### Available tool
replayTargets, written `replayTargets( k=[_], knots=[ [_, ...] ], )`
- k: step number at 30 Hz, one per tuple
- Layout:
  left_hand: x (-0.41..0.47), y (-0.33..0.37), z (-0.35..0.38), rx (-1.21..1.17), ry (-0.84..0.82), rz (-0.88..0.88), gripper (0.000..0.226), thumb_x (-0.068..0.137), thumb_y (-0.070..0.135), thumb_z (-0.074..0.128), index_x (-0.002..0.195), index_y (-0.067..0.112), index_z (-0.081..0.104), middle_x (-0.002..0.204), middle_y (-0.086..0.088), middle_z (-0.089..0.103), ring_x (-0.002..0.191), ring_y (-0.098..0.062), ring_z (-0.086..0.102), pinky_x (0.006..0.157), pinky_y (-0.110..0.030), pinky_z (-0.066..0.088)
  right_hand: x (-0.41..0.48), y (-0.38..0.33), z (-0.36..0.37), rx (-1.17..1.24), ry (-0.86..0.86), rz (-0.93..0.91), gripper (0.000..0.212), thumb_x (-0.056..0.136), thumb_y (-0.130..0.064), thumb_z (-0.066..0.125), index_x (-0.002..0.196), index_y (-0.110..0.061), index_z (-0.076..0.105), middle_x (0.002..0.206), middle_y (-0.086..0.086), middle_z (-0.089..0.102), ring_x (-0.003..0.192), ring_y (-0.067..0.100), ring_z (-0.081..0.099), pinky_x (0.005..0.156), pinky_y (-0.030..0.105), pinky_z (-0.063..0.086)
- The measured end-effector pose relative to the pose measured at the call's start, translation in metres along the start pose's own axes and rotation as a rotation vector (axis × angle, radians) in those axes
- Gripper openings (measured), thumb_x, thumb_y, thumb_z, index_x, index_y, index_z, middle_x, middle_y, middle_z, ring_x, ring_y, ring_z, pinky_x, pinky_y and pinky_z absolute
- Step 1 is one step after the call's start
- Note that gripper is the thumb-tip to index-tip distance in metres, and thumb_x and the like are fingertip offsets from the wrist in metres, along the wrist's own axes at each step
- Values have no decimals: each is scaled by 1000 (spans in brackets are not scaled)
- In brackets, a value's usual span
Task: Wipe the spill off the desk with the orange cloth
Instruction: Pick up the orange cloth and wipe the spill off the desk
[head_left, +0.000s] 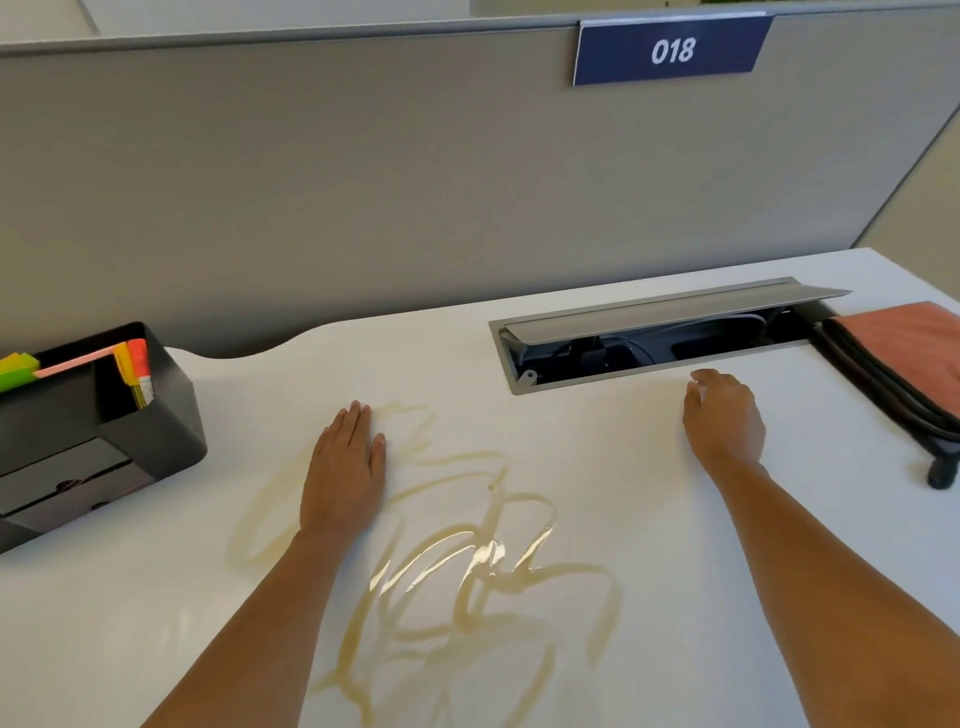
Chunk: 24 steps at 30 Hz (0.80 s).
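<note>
A thin, pale-brown liquid spill (467, 566) loops in glossy streaks across the middle and near part of the smooth white counter (675, 519), reaching from beside the left hand down toward the near edge. The left hand (345, 467) lies flat, palm down, fingers together and extended, at the upper left fringe of the spill; its grip is open and holds nothing. The right hand (724, 415) hovers or rests lightly on bare counter to the right of the spill, fingers loosely curled downward, its grip also open and empty, just in front of the grey rectangular cable hatch (654, 332) whose lid is tilted up. The folded orange cloth (914, 338) sits at the far right edge of the view, well apart from the spill and beyond the right hand, lying on top of a dark folded item (893, 395) with a black strap end. At the left stands a black plastic desk organiser (104, 415) holding bright green, pink, yellow and orange paper tabs (132, 364). A grey partition panel (311, 182) rises behind the counter, carrying a blue label reading 018 (672, 50).
</note>
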<state>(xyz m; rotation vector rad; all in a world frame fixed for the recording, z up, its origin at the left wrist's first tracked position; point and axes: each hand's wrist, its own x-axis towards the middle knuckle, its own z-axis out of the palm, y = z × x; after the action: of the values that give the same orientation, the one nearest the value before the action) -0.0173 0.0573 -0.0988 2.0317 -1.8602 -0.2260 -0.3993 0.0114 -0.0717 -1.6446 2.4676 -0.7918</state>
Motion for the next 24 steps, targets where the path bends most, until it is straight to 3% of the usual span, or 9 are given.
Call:
replayTargets(
  k=[12,17,21,24],
  knots=[
    [-1,0,-3,-15,16,-2,48,98,26,31,142,7,32,153,-7,29,142,-21,23,118,-34,14,71,82,-36,-247,153,232,43,87,-4,54,128,4,42,131,26,44,119,42,41,97,50,38],
    [1,-4,1,-2,22,4,48,98,27,32,141,7,35,152,-7,31,141,-22,26,117,-34,15,88,114,-42,-334,127,388,49,90,-20,54,129,6,39,133,30,40,121,45,38,100,51,34],
    [3,-9,4,7,20,9,49,97,30,32,142,9,34,152,-6,30,141,-22,25,117,-35,16,96,126,-42,-394,112,395,53,94,-27,50,133,5,36,129,33,45,117,48,42,99,52,34],
    [2,-7,5,-10,28,-4,49,97,30,33,142,10,34,152,-4,31,141,-21,26,117,-33,15,99,134,-45,-488,125,366,48,90,-12,54,131,8,39,123,35,50,114,49,43,97,50,37]
  ],
)
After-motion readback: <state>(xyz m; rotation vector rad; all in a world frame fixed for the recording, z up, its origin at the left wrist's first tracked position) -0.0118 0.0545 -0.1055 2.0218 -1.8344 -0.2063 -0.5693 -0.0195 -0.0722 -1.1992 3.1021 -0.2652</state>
